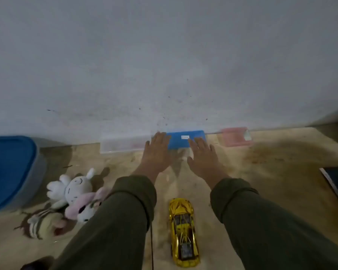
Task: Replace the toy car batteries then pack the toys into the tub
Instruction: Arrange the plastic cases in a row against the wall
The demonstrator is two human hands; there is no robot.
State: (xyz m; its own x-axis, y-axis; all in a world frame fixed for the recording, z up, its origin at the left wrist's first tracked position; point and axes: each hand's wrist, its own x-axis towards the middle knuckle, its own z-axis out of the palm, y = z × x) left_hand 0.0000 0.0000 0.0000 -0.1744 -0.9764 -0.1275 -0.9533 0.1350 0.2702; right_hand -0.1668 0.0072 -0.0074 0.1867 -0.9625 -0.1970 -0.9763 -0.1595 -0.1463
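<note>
Head view: left hand [157, 152] and right hand [203, 157] were flat, fingers straight, holding nothing, reaching toward blue box [185, 139] at the wall, possibly for batteries. Car [183, 231] lay between the sleeves; plush toys [74, 199] beside lidded tub [12, 170], unpacked.

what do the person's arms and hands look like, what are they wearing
Both arms wear long, loose olive-green sleeves, creased, ending at the wrists. The left hand and right hand are bare: no gloves, rings or watch show. A thin dark cord hangs by the left sleeve.
</note>
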